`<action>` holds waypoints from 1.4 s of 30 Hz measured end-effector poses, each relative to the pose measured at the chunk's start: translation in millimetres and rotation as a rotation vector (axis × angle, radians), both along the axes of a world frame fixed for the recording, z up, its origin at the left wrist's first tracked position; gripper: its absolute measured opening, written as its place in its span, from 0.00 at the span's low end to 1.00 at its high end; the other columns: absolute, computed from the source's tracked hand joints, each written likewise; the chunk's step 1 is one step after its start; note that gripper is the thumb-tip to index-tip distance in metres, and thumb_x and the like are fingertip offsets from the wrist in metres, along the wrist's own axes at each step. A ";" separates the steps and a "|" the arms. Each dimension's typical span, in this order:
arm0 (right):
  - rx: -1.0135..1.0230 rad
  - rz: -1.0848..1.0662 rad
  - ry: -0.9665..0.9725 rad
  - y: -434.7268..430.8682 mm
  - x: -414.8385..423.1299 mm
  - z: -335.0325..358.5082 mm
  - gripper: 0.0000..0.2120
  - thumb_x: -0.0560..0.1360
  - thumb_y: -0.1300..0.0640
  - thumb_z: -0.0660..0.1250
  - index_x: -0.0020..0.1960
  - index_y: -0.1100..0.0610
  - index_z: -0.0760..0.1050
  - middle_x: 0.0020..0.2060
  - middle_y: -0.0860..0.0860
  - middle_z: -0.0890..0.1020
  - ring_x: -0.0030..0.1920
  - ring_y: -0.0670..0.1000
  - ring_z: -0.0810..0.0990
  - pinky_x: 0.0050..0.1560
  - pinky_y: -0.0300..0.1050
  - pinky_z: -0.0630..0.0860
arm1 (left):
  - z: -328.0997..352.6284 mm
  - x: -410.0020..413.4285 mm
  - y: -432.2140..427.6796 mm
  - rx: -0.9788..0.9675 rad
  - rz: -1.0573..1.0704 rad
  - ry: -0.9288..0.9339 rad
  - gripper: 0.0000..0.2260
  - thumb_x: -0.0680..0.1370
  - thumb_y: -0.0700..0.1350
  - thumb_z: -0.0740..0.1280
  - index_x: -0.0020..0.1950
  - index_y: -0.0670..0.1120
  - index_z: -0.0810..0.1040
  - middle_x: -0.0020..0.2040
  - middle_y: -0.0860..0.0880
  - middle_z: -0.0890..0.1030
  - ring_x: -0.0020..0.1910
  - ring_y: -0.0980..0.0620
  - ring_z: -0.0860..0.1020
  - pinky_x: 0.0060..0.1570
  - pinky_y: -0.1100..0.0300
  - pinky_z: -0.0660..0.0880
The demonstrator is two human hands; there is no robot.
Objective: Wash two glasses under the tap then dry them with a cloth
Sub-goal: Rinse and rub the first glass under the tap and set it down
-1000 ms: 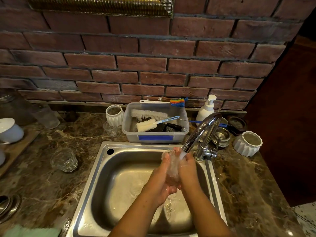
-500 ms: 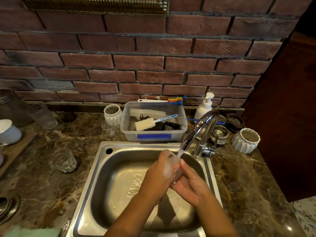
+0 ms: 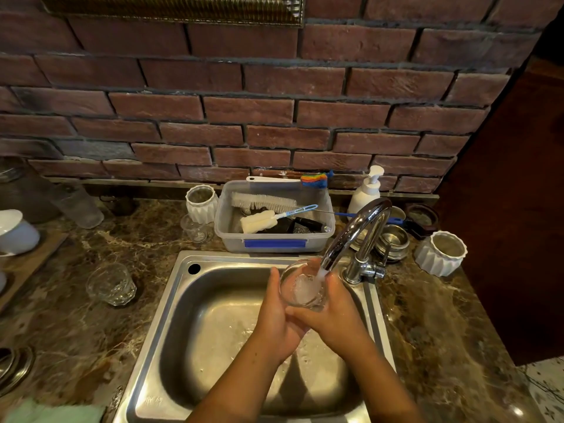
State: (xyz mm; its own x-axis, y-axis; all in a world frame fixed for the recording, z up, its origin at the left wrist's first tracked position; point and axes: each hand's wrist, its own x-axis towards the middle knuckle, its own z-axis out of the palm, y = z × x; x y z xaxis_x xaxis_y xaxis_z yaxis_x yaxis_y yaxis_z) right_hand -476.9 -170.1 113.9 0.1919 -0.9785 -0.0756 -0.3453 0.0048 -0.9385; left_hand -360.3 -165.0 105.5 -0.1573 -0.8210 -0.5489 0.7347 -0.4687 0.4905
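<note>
I hold a clear glass (image 3: 300, 286) upright under the running chrome tap (image 3: 355, 232), over the steel sink (image 3: 183, 303). Water streams into its mouth. My left hand (image 3: 276, 319) wraps its left side and my right hand (image 3: 334, 312) cups it from below and the right. A second clear glass (image 3: 111, 283) stands alone on the marble counter left of the sink. A pale green cloth (image 3: 55, 412) lies at the bottom left edge.
Behind the sink stands a plastic tub (image 3: 274, 244) of brushes, with a small glass (image 3: 197, 228) and white ribbed cup (image 3: 201, 203) to its left. A soap pump (image 3: 366, 193), steel bowls (image 3: 392, 241) and another ribbed cup (image 3: 441, 253) sit right of the tap.
The glass has turned upright and risen so its open mouth sits under the stream. My right hand moved from beside it to cupping it underneath.
</note>
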 end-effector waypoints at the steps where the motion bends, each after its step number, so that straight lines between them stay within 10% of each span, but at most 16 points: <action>1: -0.036 0.033 0.054 -1.0 -0.4 -1.1 0.42 0.65 0.56 0.81 0.73 0.47 0.65 0.61 0.44 0.76 0.63 0.41 0.76 0.58 0.36 0.77 | -0.7 1.1 -0.5 0.041 -0.003 0.048 0.31 0.81 0.65 0.53 0.66 0.42 0.80 0.62 0.37 0.82 0.57 0.41 0.84 0.61 0.47 0.75; 10: -0.043 0.071 -0.010 7.8 -6.6 -22.6 0.39 0.63 0.47 0.81 0.69 0.39 0.65 0.63 0.41 0.78 0.63 0.43 0.78 0.60 0.49 0.80 | 3.4 4.3 -6.0 -0.046 0.035 -0.306 0.27 0.72 0.59 0.69 0.64 0.44 0.81 0.60 0.40 0.83 0.60 0.41 0.82 0.61 0.45 0.79; 14: -0.006 -0.048 -0.160 15.4 0.3 -29.0 0.45 0.62 0.45 0.82 0.72 0.39 0.63 0.67 0.42 0.76 0.67 0.43 0.76 0.64 0.47 0.77 | 11.3 3.6 -5.4 -0.231 0.001 -0.727 0.14 0.82 0.56 0.61 0.67 0.57 0.76 0.66 0.52 0.76 0.63 0.51 0.77 0.61 0.52 0.78; 21: 0.131 -0.089 -0.382 25.1 1.5 -41.5 0.42 0.60 0.51 0.81 0.69 0.37 0.67 0.62 0.34 0.78 0.65 0.41 0.76 0.62 0.48 0.79 | 30.7 1.4 -19.0 -0.088 -0.257 -0.963 0.12 0.83 0.58 0.59 0.59 0.53 0.74 0.57 0.49 0.78 0.54 0.52 0.77 0.56 0.53 0.77; 26: 0.281 -0.062 -0.532 23.6 -7.4 -39.1 0.38 0.59 0.53 0.80 0.67 0.50 0.72 0.58 0.51 0.83 0.61 0.56 0.81 0.56 0.50 0.81 | 23.0 12.1 -15.8 0.186 -0.481 -0.629 0.20 0.82 0.63 0.55 0.66 0.52 0.72 0.64 0.42 0.79 0.59 0.38 0.80 0.55 0.41 0.80; 32: 0.234 0.060 -0.161 6.8 -16.3 -23.4 0.35 0.63 0.54 0.81 0.64 0.42 0.67 0.58 0.45 0.79 0.58 0.47 0.81 0.51 0.41 0.82 | -5.4 9.2 -1.2 0.220 -0.250 -0.311 0.23 0.82 0.61 0.58 0.64 0.46 0.78 0.57 0.39 0.85 0.56 0.39 0.83 0.51 0.45 0.81; 42: 0.200 0.040 -0.131 3.5 -17.4 -31.5 0.35 0.66 0.58 0.81 0.64 0.38 0.67 0.59 0.38 0.78 0.58 0.35 0.77 0.52 0.28 0.75 | -9.7 5.1 -2.6 -0.060 -0.151 -0.657 0.14 0.84 0.56 0.57 0.68 0.59 0.76 0.67 0.50 0.77 0.63 0.50 0.76 0.64 0.45 0.76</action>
State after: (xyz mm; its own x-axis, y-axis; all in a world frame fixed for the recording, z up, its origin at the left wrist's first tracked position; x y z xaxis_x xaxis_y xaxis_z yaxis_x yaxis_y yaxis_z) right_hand -494.3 -166.6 82.4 0.2507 -0.9380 -0.2393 -0.2244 0.1841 -0.9570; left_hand -355.3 -167.6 95.8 0.0778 -0.8484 -0.5237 0.2031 -0.5007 0.8414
